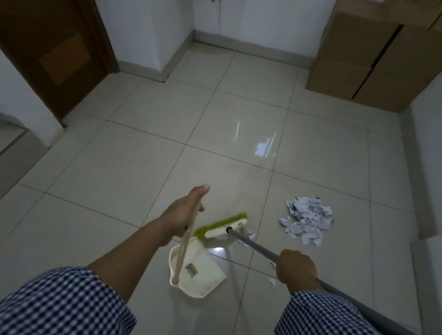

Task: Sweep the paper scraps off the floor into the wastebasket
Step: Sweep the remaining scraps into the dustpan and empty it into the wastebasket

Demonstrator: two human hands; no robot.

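Dustpan (209, 276) sticker (191, 269) (writing unreadable)

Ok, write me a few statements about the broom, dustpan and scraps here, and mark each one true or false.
1. The left hand grips the dustpan by its upright handle. True.
2. The right hand holds nothing. False: it grips the broom by its grey handle.
3. The big pile of paper scraps lies in the dustpan. False: it lies on the floor, right of the broom head.
4. Cardboard boxes are stacked in the far right corner. True.
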